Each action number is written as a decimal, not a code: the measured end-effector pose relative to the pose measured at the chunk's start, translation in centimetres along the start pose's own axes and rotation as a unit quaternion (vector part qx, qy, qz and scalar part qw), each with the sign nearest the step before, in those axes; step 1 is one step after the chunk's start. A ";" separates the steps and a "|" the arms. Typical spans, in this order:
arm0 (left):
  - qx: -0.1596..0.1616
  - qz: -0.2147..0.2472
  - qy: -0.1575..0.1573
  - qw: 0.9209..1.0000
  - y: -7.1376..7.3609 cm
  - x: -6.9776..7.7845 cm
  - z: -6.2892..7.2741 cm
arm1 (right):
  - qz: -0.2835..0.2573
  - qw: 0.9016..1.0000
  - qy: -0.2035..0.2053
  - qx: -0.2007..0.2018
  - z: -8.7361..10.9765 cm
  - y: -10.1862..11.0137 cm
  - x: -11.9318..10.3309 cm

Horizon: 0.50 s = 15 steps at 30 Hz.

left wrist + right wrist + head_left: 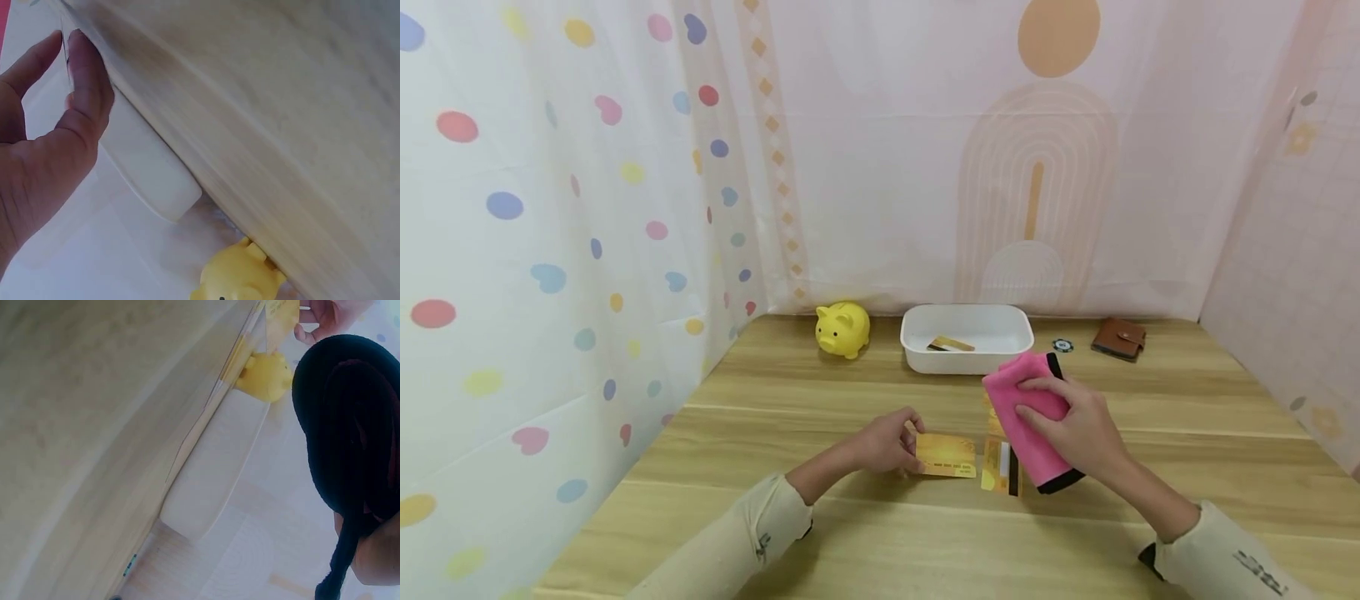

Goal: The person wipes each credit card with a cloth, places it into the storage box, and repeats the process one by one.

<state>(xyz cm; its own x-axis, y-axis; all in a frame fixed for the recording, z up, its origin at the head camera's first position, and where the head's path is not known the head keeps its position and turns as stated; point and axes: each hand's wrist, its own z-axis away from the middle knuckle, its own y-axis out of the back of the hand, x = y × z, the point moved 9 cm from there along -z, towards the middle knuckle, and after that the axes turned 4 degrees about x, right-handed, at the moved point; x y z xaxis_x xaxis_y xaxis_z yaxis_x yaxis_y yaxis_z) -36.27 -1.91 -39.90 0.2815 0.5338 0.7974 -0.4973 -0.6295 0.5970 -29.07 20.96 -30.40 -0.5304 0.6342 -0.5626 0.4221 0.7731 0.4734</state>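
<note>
My left hand (891, 442) pinches a gold bank card (946, 455) by its left edge, between thumb and fingers; the printed number side shows. In the left wrist view the card is seen edge-on at the fingertips. My right hand (1082, 421) grips a folded pink cloth (1026, 417) with black edging, whose dark rolled end (334, 425) fills the right of the right wrist view. Beside and partly behind the cloth lies a gold card with a black stripe (997, 475) on the table. Farther back, another gold card (992, 421) is mostly hidden by the cloth.
At the back of the wooden table (820, 533) stands a white tray (966, 362) with a card (953, 343) in it. A yellow piggy bank (842, 331) is left of the tray; a poker chip (1063, 345) and brown wallet (1118, 339) are right. Curtains hang around.
</note>
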 end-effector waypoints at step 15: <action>0.015 0.091 -0.009 0.996 0.4 0.9 -0.3 | -0.010 1.000 0.011 0.011 -0.1 0.1 -0.4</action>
<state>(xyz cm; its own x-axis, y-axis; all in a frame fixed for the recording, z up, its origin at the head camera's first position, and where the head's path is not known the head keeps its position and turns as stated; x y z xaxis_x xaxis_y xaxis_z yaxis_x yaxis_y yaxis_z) -36.48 -1.49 -39.02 0.2029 0.3994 0.8940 -0.5162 -0.7322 0.4443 -28.90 20.78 -30.09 -0.5540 0.6188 -0.5569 0.4272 0.7855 0.4478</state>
